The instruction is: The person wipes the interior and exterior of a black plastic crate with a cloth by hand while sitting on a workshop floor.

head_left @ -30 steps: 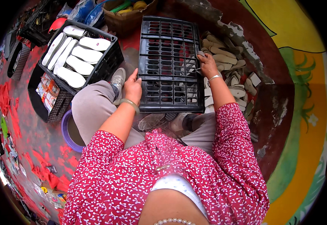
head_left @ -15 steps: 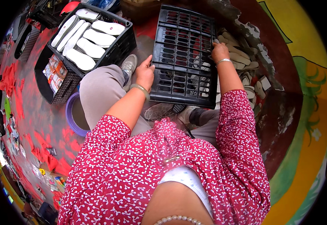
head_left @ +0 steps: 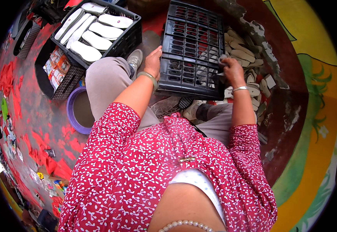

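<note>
A black plastic crate (head_left: 193, 50) with a slotted grid face is held up in front of my knees. My left hand (head_left: 153, 63) is closed on its left edge, a bangle on the wrist. At the crate's right edge, my right hand (head_left: 232, 71) is closed on a small grey rag (head_left: 222, 60), somewhat blurred, and keeps it against or close to the rim. Through the slots, bits of pale and red things show behind the crate.
Another black crate (head_left: 131, 40), full of white insoles (head_left: 97, 40), stands at the far left. Beside it are a dark basket (head_left: 66, 83) with packets and a purple-rimmed bucket (head_left: 72, 120). Loose pale soles (head_left: 242, 54) lie right of the crate, against a peeling wall (head_left: 288, 73).
My right hand has come off its hold on the crate's right rim and moved nearer, now with a grey rag in it. The crate has tilted slightly; my left hand still grips it.
</note>
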A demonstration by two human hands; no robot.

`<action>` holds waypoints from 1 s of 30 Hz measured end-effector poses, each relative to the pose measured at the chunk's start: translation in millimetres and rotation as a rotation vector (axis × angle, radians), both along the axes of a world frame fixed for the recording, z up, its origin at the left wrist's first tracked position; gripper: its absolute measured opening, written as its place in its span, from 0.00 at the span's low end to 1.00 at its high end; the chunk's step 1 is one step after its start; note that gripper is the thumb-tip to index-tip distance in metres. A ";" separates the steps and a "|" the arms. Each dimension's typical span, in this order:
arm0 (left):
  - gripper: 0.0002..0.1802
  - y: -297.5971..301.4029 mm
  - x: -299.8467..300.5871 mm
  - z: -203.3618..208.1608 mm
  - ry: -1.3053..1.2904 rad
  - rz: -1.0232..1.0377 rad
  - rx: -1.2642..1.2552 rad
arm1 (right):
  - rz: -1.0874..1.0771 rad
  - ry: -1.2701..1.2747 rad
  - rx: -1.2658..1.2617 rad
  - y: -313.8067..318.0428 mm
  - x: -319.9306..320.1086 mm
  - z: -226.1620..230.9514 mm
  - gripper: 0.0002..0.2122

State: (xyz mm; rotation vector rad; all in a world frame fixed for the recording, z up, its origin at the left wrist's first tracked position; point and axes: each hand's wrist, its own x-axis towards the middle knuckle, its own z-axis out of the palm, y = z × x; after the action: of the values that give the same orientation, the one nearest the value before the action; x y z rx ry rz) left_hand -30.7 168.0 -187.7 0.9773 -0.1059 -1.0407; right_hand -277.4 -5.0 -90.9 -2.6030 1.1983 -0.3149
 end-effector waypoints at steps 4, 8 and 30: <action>0.26 2.4 0.7 -0.2 0.009 -0.012 -0.014 | 0.015 0.133 -0.127 28.3 19.0 -30.0 0.10; 0.29 0.3 -3.1 10.9 0.090 0.043 0.022 | -0.035 0.225 -0.121 30.8 39.0 -30.7 0.10; 0.37 12.1 13.6 19.5 0.163 -0.167 -0.098 | 0.399 -0.277 0.361 173.7 107.8 -18.6 0.14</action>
State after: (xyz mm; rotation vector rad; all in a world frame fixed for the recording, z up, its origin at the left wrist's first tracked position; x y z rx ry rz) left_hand -17.1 180.0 -168.2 0.8014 -0.1041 -1.2532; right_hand -169.5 168.7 -109.6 -2.3147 0.5654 -0.3271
